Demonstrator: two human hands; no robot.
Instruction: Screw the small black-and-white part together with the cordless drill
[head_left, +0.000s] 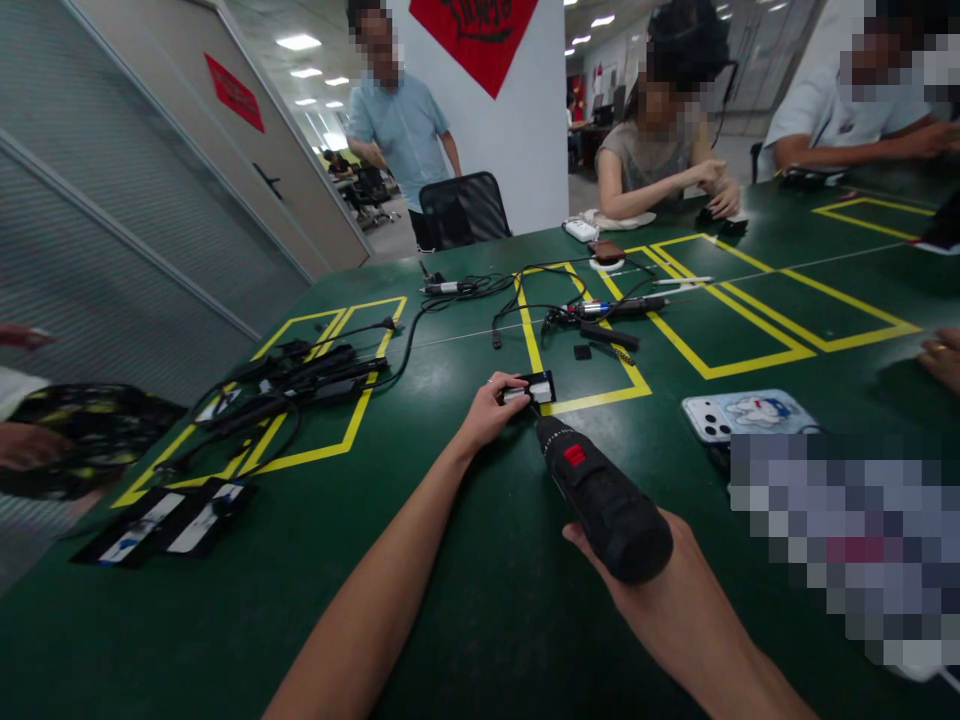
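- The drill [604, 505] is black with a red switch [575, 456]
- The table [487, 600] is dark green
- The tape lines [600, 401] are yellow
- The phone [729, 420] is pale blue with a white cartoon [759, 410]

There is one drill [604, 500] and one phone [750, 412].

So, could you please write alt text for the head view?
A person's right grip holds a black drill, pointed at a small dark piece held by the left grip, on a green table with yellow rectangles; cables lie farther back, other people around it.
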